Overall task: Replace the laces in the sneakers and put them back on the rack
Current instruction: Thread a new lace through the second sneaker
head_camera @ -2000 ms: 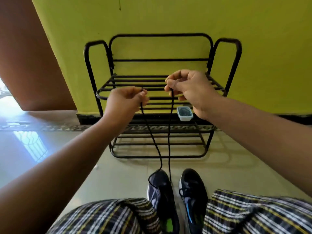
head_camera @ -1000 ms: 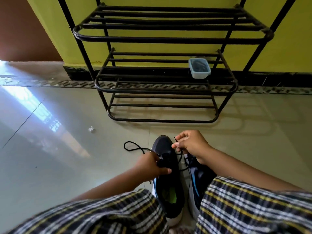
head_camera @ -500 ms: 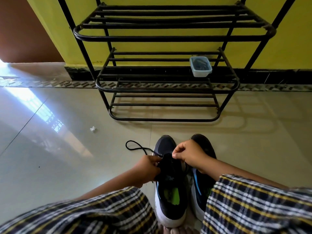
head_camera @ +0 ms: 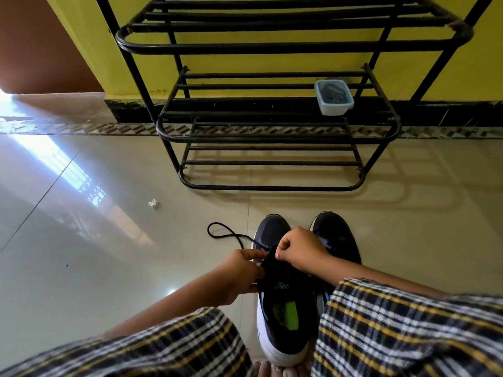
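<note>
Between my knees, on the pale tiled floor (head_camera: 81, 281), stood the two dark sneakers, toes pointing away from me; my hands met over the left sneaker (head_camera: 283, 317), the one with the white sole and the green insole showing in its mouth. My left hand (head_camera: 239, 276) was curled against that shoe's left side, its fingertips pinched on the black lace (head_camera: 231, 236) just where it entered the upper; my right hand (head_camera: 299, 251) was closed in a loose fist above the tongue, thumb and forefinger pressed together on something I could not make out, most likely the other run of the lace. Out beyond my left hand the free end of the lace lay on the floor in a small open loop; further left of it sat a tiny white scrap (head_camera: 153, 203). Under and beyond my right hand the right sneaker (head_camera: 337, 240) stood just beside its partner, partly hidden by my wrist and by my checked trouser leg (head_camera: 394, 330). Well ahead of both hands, against the yellow wall (head_camera: 476, 63), stood the black metal rack (head_camera: 272, 137); on its middle shelf, ahead and to the right of my right hand, rested a small clear plastic box (head_camera: 334, 97) holding something dark.
</note>
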`<state>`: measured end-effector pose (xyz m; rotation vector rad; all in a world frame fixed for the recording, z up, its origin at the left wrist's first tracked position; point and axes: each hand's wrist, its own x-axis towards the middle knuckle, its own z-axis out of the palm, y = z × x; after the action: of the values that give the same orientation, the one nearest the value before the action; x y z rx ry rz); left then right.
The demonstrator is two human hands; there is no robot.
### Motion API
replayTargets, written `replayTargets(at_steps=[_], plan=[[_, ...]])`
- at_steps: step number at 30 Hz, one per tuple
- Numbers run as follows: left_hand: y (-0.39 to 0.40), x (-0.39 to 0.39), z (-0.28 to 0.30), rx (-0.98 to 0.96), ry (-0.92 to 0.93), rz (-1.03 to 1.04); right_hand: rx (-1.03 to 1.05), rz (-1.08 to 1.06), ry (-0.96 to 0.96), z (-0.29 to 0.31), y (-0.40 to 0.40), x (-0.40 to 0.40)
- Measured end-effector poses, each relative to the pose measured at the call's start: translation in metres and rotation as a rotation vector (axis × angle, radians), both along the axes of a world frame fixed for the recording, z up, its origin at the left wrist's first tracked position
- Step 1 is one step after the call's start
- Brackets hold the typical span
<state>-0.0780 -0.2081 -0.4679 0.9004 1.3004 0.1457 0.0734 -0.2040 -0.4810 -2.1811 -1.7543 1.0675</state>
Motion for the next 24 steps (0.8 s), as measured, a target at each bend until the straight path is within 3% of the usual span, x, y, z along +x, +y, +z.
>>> replayTargets(at_steps=[16,24], plan=[[0.003,0.000,0.004,0.020,0.059,-0.030,0.044,0.004,0.072,-0.009,-0.002,-0.002],[0.011,0.013,0.001,0.192,0.196,-0.102,0.086,-0.002,0.063,-0.009,-0.008,-0.004]])
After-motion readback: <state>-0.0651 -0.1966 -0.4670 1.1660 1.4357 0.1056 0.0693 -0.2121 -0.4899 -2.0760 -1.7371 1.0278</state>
